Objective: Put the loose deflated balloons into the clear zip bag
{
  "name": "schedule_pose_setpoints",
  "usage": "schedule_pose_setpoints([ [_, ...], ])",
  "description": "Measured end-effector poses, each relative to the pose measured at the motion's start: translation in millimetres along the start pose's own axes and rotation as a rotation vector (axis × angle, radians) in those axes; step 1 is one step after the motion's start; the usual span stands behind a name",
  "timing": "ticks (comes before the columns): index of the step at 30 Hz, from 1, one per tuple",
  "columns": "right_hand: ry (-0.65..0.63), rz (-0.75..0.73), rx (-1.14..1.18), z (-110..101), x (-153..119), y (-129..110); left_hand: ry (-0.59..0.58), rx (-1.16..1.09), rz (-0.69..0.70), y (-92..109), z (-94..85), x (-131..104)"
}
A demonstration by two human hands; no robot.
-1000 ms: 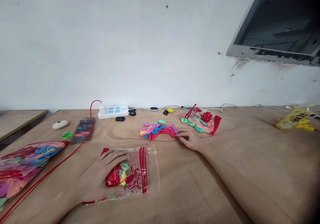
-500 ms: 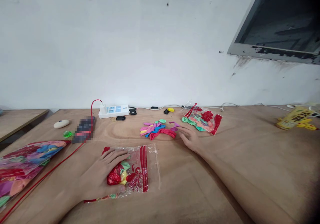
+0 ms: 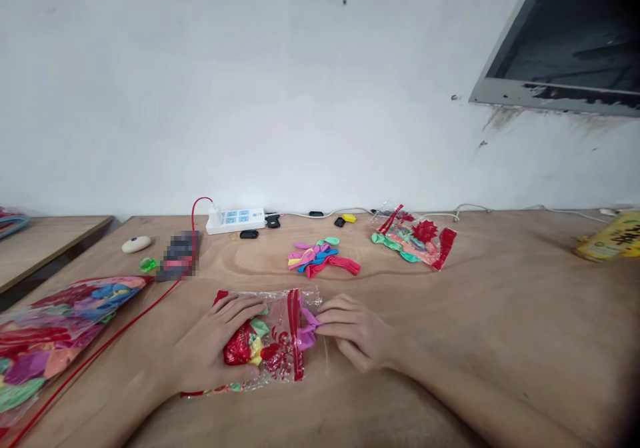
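My left hand (image 3: pixel 213 345) lies over the left part of a clear plastic bag with red print (image 3: pixel 296 361), fingers stretched out and thumb apart. Inside this bag red, green and yellow balloons (image 3: pixel 256 351) show beside the palm. At the bag's right end, my right hand (image 3: pixel 357 331) pinches a purple balloon (image 3: pixel 309 328) between thumb and fingers. The balloon is limp and lies at the red-striped edge; whether part of it is inside the bag I cannot tell. Farther back, a small pile of loose balloons (image 3: pixel 320 258) in pink, blue, red and green rests on the table.
A second bag of balloons (image 3: pixel 425 238) lies back right, a larger one (image 3: pixel 55 341) at left. A red cable (image 3: pixel 115 335) runs from the power strip (image 3: pixel 237 220) past a blurred dark object (image 3: pixel 179 255). A yellow package (image 3: pixel 607 238) is far right.
My right hand has come back from the pile toward the bag, carrying the purple balloon with it. My left hand stays on the bag. The view has shifted slightly left.
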State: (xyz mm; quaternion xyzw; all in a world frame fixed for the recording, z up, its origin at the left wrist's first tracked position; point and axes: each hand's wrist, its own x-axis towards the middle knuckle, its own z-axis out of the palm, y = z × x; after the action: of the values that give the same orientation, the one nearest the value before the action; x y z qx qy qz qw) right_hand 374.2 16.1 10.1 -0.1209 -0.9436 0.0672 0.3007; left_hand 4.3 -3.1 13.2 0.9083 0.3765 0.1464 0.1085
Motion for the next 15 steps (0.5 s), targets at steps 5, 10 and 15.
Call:
schedule_pose_setpoints([
  [5, -0.164, 0.094, 0.047, 8.7, 16.5, -1.5, -0.023, 0.004, -0.011, 2.8, -0.9, -0.3],
  [10, -0.313, 0.036, 0.060, 27.0, 54.8, 5.2, -0.018, 0.013, 0.007, 4.4, -4.1, 0.5],
  [15, -0.335, -0.113, 0.007, 63.6, 91.6, 22.2, -0.004, 0.026, -0.006, 2.0, -1.5, -1.6],
])
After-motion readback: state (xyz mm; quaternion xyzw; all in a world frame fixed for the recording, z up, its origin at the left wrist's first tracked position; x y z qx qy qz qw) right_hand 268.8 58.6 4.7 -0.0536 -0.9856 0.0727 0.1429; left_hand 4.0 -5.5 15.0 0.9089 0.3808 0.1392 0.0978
